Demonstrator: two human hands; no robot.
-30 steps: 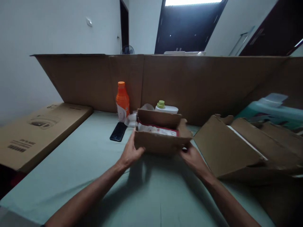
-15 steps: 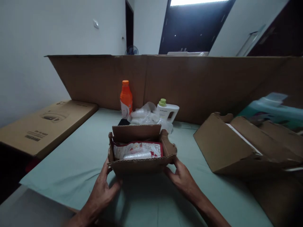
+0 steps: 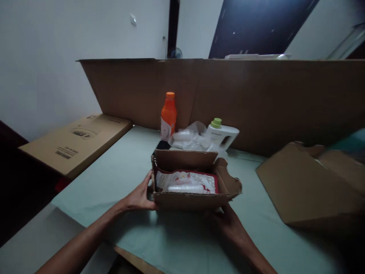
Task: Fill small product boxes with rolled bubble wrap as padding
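"Left of the orange bottle (image 3: 169, 118)?"

"A flat box (image 3: 76, 142); then, left and in front of it, the left hand (image 3: 139, 196), thumb and fingers gripping the open carton (image 3: 191, 201)."

"The carton's position?"

"In front of the bottle, slightly right, a red-and-white packet (image 3: 186, 179) inside."

"The right hand (image 3: 229, 220)?"

"Right of the bottle, beneath the carton's right end; finger closure, I cannot tell."

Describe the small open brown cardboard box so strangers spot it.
Start at the table covered in pale green cloth. Near the middle, the left hand and right hand hold the small open brown cardboard box. Unlike the flat brown carton at left and larger brown carton at right, it shows a red-edged white packet inside.
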